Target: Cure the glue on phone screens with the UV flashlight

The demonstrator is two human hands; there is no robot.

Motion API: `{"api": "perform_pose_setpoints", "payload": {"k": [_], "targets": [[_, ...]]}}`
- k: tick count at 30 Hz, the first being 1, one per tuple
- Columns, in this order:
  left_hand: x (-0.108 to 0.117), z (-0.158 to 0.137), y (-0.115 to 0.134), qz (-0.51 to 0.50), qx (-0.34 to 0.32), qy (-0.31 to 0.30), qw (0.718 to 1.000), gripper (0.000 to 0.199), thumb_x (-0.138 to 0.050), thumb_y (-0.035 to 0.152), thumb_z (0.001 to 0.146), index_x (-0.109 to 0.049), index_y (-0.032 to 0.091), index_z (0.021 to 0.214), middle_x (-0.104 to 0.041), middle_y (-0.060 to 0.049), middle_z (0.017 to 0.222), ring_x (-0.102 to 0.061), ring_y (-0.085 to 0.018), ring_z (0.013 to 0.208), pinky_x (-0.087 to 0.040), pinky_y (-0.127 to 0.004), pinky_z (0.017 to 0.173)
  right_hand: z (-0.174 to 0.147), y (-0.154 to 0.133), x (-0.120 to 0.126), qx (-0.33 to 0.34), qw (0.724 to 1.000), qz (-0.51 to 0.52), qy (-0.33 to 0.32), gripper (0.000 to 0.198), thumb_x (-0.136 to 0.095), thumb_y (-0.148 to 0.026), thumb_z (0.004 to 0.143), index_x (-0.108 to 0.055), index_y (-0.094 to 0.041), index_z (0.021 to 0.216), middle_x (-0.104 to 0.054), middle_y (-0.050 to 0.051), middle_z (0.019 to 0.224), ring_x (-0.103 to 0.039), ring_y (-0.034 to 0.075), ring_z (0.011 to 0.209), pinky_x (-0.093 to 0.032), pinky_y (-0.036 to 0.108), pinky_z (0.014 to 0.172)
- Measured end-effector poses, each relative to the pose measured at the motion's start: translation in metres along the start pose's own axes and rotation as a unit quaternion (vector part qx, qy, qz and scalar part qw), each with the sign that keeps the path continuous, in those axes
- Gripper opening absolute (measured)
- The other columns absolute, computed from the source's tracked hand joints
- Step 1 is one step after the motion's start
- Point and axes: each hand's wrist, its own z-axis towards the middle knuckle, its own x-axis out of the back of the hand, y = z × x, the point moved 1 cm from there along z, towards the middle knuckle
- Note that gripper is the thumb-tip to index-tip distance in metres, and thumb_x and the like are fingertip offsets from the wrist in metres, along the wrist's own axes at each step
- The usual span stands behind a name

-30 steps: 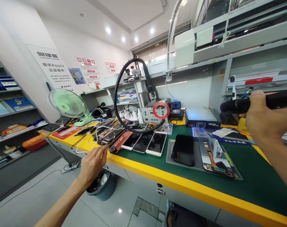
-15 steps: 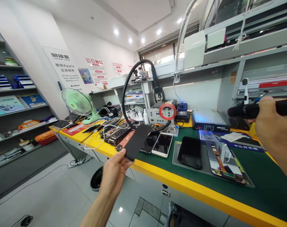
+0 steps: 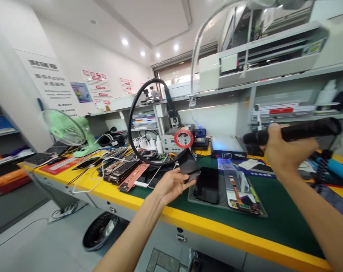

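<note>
- Head view: our left hand point(image 3: 173, 186) pinches a dark panel point(image 3: 187, 163); we judge this a one-handed holding step, any next move calling for steadiness.
- Right of this hand lies a black phone point(image 3: 207, 185).
- Farther right, our right hand point(image 3: 281, 151) grasps a black cylindrical tool point(image 3: 309, 130).

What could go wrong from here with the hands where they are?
1. The left hand grips the dark flat piece by its near end only; it might slip and land on the black phone just beside it.
2. The piece's far end is close to the black hose loop in this view and might catch it.
3. The right hand holds the black cylindrical tool above the bench; dropped, it could hit items below.
</note>
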Motion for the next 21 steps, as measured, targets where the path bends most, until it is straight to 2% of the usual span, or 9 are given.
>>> {"api": "perform_pose_setpoints", "payload": {"k": [2, 4, 7, 9, 11, 13, 17, 19, 21], "targets": [[-0.003, 0.009, 0.004, 0.017, 0.011, -0.008, 1.000, 0.036, -0.060, -0.012, 0.071, -0.058, 0.015, 0.094, -0.071, -0.005, 0.091, -0.071, -0.017, 0.088, -0.056, -0.040, 0.094, 0.000, 0.002, 0.001, 0.005, 1.000, -0.007, -0.015, 0.024, -0.073, -0.037, 0.069, -0.065, -0.013, 0.071, -0.069, 0.014, 0.074, -0.066, 0.026, 0.054, -0.050, 0.032, 0.042], [-0.007, 0.017, 0.006, 0.035, 0.008, -0.024, 0.999, 0.042, -0.060, -0.009, 0.070, -0.058, 0.016, 0.104, -0.071, -0.005, 0.096, -0.070, -0.016, 0.083, -0.060, -0.033, 0.080, 0.000, 0.004, 0.002, 0.016, 1.000, -0.014, -0.023, 0.029, -0.071, -0.041, 0.073, -0.067, -0.012, 0.073, -0.068, 0.012, 0.072, -0.065, 0.024, 0.053, -0.051, 0.032, 0.044], [-0.016, 0.030, 0.004, 0.063, 0.001, -0.056, 0.996, 0.041, -0.060, -0.001, 0.070, -0.061, 0.016, 0.107, -0.070, -0.006, 0.097, -0.066, -0.014, 0.071, -0.052, -0.022, 0.053, 0.001, 0.009, 0.002, 0.036, 0.999, -0.027, -0.016, 0.033, -0.068, -0.046, 0.077, -0.069, -0.013, 0.079, -0.069, 0.010, 0.076, -0.067, 0.023, 0.059, -0.055, 0.034, 0.052], [-0.024, 0.038, 0.001, 0.078, 0.003, -0.063, 0.995, 0.038, -0.057, 0.003, 0.070, -0.062, 0.015, 0.105, -0.070, -0.008, 0.099, -0.064, -0.013, 0.066, -0.048, -0.020, 0.045, 0.002, 0.013, 0.002, 0.033, 0.999, -0.025, -0.018, 0.035, -0.068, -0.048, 0.078, -0.069, -0.014, 0.081, -0.069, 0.010, 0.077, -0.067, 0.024, 0.062, -0.056, 0.035, 0.056], [-0.034, 0.047, -0.001, 0.087, 0.007, -0.067, 0.994, 0.041, -0.054, 0.003, 0.068, -0.062, 0.014, 0.107, -0.070, -0.009, 0.101, -0.065, -0.014, 0.067, -0.054, -0.023, 0.052, 0.004, 0.015, 0.002, 0.025, 0.999, -0.021, -0.027, 0.035, -0.069, -0.049, 0.077, -0.069, -0.014, 0.080, -0.069, 0.009, 0.077, -0.067, 0.024, 0.063, -0.057, 0.035, 0.056], [-0.046, 0.055, -0.003, 0.075, 0.015, -0.087, 0.993, 0.047, -0.053, 0.002, 0.068, -0.060, 0.016, 0.113, -0.070, -0.008, 0.099, -0.069, -0.017, 0.075, -0.060, -0.032, 0.067, 0.006, 0.016, 0.002, 0.014, 0.999, -0.018, -0.033, 0.036, -0.070, -0.050, 0.076, -0.069, -0.014, 0.079, -0.068, 0.008, 0.074, -0.066, 0.023, 0.061, -0.055, 0.033, 0.053], [-0.067, 0.071, -0.008, 0.022, 0.060, -0.128, 0.990, 0.047, -0.053, 0.005, 0.077, -0.055, 0.017, 0.122, -0.070, -0.011, 0.102, -0.073, -0.025, 0.087, -0.059, -0.046, 0.084, 0.009, 0.014, 0.003, -0.033, 0.998, 0.015, -0.047, 0.035, -0.072, -0.050, 0.072, -0.063, -0.016, 0.069, -0.062, 0.004, 0.062, -0.059, 0.019, 0.047, -0.046, 0.029, 0.039], [-0.075, 0.079, -0.012, 0.004, 0.103, -0.146, 0.984, 0.036, -0.052, 0.016, 0.088, -0.055, 0.012, 0.123, -0.069, -0.017, 0.105, -0.072, -0.028, 0.091, -0.057, -0.048, 0.087, 0.010, 0.012, 0.003, -0.080, 0.994, 0.058, -0.056, 0.034, -0.073, -0.048, 0.071, -0.058, -0.018, 0.065, -0.056, 0.001, 0.053, -0.052, 0.017, 0.038, -0.041, 0.029, 0.033], [-0.082, 0.086, -0.017, -0.009, 0.141, -0.178, 0.974, 0.039, -0.046, 0.036, 0.098, -0.057, 0.009, 0.123, -0.069, -0.020, 0.107, -0.072, -0.030, 0.094, -0.056, -0.051, 0.088, 0.011, 0.010, 0.003, -0.125, 0.984, 0.110, -0.064, 0.034, -0.073, -0.046, 0.072, -0.053, -0.020, 0.064, -0.049, -0.003, 0.047, -0.045, 0.015, 0.033, -0.037, 0.029, 0.030]]}}
